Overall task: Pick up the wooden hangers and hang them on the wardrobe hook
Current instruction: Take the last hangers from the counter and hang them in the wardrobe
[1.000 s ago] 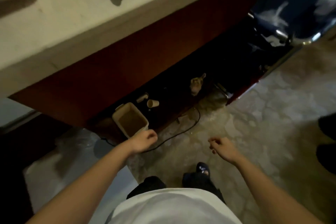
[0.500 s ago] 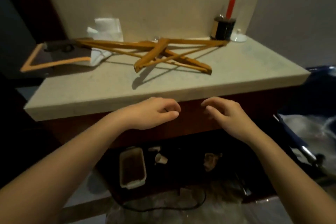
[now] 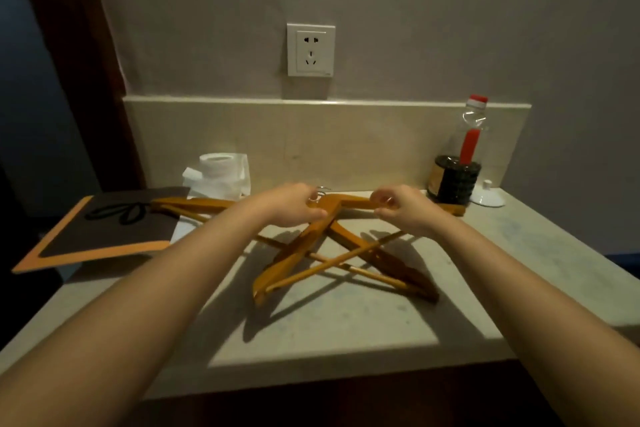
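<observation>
Several wooden hangers lie crossed in a pile on a pale stone countertop. Both my arms reach over the counter to the far top of the pile. My left hand is curled round the neck of a hanger, where a metal hook shows between and behind its fingers. My right hand is curled onto a hanger arm just to the right of it. The hangers still rest on the counter. No wardrobe hook is in view.
A flat black and orange paper bag overhangs the counter's left end. A toilet roll stands at the back left; a bottle with a red cap and a white lid at the back right. A wall socket is above.
The view rose from the floor under the counter to the countertop. Both hands moved forward from the counter's front edge to the hangers and closed on them.
</observation>
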